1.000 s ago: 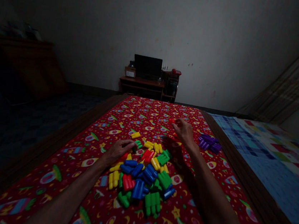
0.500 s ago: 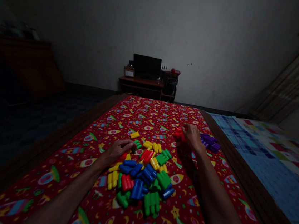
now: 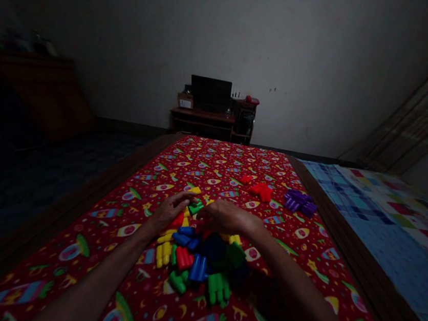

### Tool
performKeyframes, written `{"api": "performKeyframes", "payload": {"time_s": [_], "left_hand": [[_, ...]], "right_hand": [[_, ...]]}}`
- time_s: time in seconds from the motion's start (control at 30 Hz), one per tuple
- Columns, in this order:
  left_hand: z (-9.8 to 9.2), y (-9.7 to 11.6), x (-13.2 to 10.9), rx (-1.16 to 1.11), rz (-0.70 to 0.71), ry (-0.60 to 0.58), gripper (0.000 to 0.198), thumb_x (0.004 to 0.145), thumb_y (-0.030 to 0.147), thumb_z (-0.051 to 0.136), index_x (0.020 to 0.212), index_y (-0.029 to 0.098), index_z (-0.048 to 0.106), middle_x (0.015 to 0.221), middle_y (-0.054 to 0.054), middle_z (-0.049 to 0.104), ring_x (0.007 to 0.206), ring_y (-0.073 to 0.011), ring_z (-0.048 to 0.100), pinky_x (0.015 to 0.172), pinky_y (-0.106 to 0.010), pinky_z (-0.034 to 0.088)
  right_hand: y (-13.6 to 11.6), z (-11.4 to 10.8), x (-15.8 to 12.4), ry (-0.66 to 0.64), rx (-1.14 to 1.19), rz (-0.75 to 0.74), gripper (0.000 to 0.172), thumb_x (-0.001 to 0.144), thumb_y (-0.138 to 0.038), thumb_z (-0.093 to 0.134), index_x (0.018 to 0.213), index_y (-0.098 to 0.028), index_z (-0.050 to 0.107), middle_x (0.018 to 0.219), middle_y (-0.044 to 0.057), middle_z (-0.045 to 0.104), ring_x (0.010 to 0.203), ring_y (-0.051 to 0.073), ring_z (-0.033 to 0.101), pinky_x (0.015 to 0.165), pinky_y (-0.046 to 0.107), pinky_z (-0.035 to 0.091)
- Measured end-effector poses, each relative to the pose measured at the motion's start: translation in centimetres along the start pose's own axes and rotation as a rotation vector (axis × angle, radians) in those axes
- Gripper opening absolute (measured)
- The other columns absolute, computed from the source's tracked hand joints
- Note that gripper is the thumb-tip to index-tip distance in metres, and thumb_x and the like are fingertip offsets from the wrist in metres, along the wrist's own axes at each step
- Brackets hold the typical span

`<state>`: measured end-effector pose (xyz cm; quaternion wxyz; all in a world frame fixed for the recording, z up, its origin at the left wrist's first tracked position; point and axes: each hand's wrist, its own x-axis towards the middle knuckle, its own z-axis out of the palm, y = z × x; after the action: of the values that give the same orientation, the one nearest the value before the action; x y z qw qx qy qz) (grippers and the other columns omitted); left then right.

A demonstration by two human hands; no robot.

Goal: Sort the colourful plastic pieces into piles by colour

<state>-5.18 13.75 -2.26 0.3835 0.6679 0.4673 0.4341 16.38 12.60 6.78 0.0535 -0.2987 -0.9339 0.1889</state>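
A pile of plastic toy blocks shaped like joined rounded fingers lies before me, with blue blocks [image 3: 198, 268], green blocks [image 3: 218, 288], yellow blocks [image 3: 163, 254] and a red block [image 3: 184, 258]. At its left far edge is my left hand [image 3: 169, 211], fingers apart, beside a red block [image 3: 178, 220] and a small green block [image 3: 195, 207]. My right hand [image 3: 228, 217] reaches over the pile from the right, fingers apart and pointing left. Beneath it another red block shows in part; whether the fingers touch it is hidden.
Farther off on the red patterned cloth [image 3: 109, 262] lie red blocks [image 3: 261, 191] and a cluster of purple blocks [image 3: 299, 202]. A desk with a monitor [image 3: 210, 93] stands by the wall. To the right is a surface with checked bedding [image 3: 359, 208].
My right hand has moved left and nearer from the red blocks to the pile, leaving those red blocks lying on the cloth. My left hand has shifted slightly and its fingers have lifted.
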Motion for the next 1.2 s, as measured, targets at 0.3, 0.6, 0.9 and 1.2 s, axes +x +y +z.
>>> {"api": "performKeyframes", "payload": {"time_s": [0.3,0.6,0.9,1.2], "left_hand": [[-0.1,-0.5,0.2,0.059,0.008,0.009,0.049,0.076,0.055,0.057,0.101,0.015,0.07,0.099,-0.01,0.074,0.097,-0.0276,0.066,0.091,-0.038,0.05],[-0.1,0.1,0.1,0.056,0.016,-0.005,0.045,0.076,0.054,0.057,0.096,0.016,0.072,0.094,-0.01,0.075,0.094,-0.0274,0.068,0.088,-0.038,0.052],[-0.1,0.7,-0.1,0.055,0.052,-0.015,0.057,0.079,0.061,0.054,0.113,0.017,0.068,0.102,-0.011,0.074,0.104,-0.0292,0.065,0.092,-0.038,0.05],[0.3,0.1,0.0,0.077,-0.065,0.022,0.044,0.071,0.059,0.062,0.078,0.017,0.074,0.076,-0.004,0.074,0.071,-0.021,0.066,0.065,-0.028,0.052]], "right_hand": [[1.1,0.1,0.5,-0.08,0.033,-0.05,0.014,0.082,-0.018,0.063,0.091,-0.016,0.074,0.083,0.004,0.072,0.071,0.011,0.059,0.06,0.019,0.036],[10.1,-2.7,-2.0,0.497,0.258,0.341,0.035,0.081,-0.039,0.055,0.066,-0.01,0.066,0.053,-0.002,0.048,0.052,0.009,0.041,0.052,0.022,0.027],[7.8,-0.4,0.0,0.238,0.602,0.109,0.043,0.077,-0.052,0.054,0.074,-0.01,0.065,0.058,-0.003,0.045,0.054,0.008,0.037,0.051,0.021,0.027],[4.4,2.0,1.8,0.165,0.248,0.093,0.028,0.085,-0.032,0.052,0.074,-0.01,0.067,0.056,-0.004,0.044,0.055,0.007,0.039,0.052,0.021,0.023]]}}
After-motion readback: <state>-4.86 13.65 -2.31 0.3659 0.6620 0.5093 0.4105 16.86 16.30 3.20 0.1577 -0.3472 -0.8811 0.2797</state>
